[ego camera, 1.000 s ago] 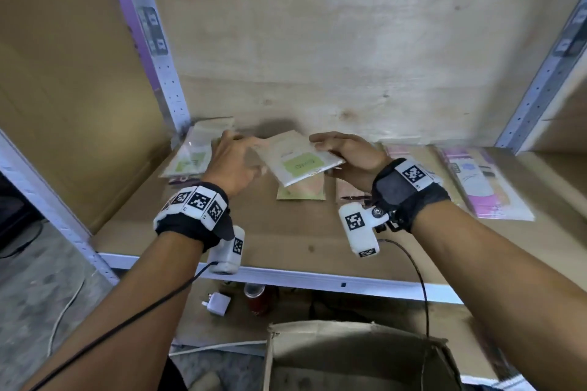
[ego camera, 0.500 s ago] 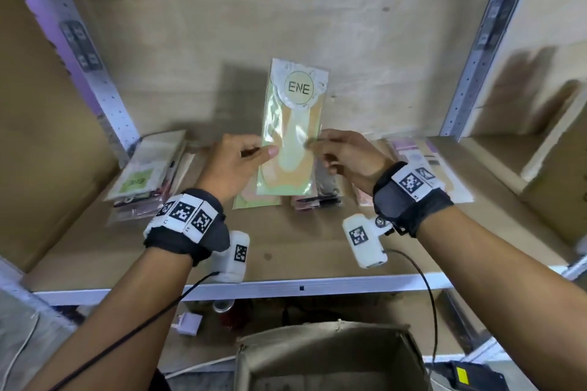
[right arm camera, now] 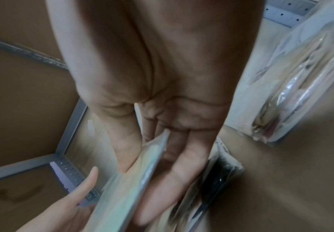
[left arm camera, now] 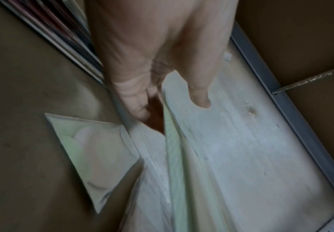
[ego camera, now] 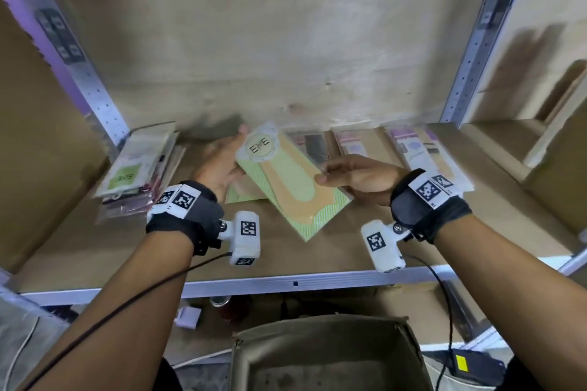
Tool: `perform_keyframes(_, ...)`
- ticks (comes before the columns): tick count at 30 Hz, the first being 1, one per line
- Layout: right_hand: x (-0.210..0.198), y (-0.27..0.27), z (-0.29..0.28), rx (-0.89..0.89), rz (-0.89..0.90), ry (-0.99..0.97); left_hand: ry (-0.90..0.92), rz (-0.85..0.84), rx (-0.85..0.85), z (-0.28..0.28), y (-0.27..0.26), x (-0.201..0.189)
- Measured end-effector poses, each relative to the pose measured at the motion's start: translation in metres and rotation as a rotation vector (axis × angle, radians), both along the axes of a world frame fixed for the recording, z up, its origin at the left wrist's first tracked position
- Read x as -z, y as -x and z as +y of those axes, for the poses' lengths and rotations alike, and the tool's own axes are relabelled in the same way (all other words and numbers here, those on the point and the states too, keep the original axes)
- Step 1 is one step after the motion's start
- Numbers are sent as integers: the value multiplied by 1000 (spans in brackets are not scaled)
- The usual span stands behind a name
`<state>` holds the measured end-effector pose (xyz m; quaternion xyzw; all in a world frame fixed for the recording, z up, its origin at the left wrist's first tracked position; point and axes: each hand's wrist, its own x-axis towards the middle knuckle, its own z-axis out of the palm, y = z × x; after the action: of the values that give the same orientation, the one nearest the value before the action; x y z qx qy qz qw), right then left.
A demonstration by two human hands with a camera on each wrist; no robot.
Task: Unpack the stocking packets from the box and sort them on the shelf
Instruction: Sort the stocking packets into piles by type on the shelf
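Note:
Both hands hold one stocking packet (ego camera: 292, 187), green and orange with a round ENE label, tilted low over the wooden shelf (ego camera: 317, 251). My left hand (ego camera: 222, 165) holds its left edge, thumb (left arm camera: 200, 100) on one side and fingers (left arm camera: 136, 106) on the other. My right hand (ego camera: 355, 178) pinches the right edge (right arm camera: 154, 150) between thumb and fingers. A matching green packet (ego camera: 244, 197) lies flat on the shelf just under it. The open cardboard box (ego camera: 327, 355) stands below the shelf; its contents are out of sight.
A stack of packets (ego camera: 136, 165) leans at the shelf's left end. A dark packet (ego camera: 314, 146) and pink packets (ego camera: 422, 152) lie along the back to the right. Metal uprights (ego camera: 92, 89) frame the bay. A white plug (ego camera: 189, 317) lies on the lower level.
The packet stood upright in front of the back wall half a second ago. It has now come down to a low tilt over the shelf, still held by both hands.

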<state>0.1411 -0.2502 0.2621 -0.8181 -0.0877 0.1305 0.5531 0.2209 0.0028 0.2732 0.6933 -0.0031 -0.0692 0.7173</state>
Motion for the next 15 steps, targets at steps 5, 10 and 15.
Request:
perform_keyframes(5,4,-1,6,-104,36,107,-112,15,-88,0,-7,7)
perform_keyframes(10,6,2,4,-105,34,-16,-224,142,161,9,-5,-4)
perform_keyframes(15,8,-3,8,-24,8,-59,74,214,56,11,-5,-5)
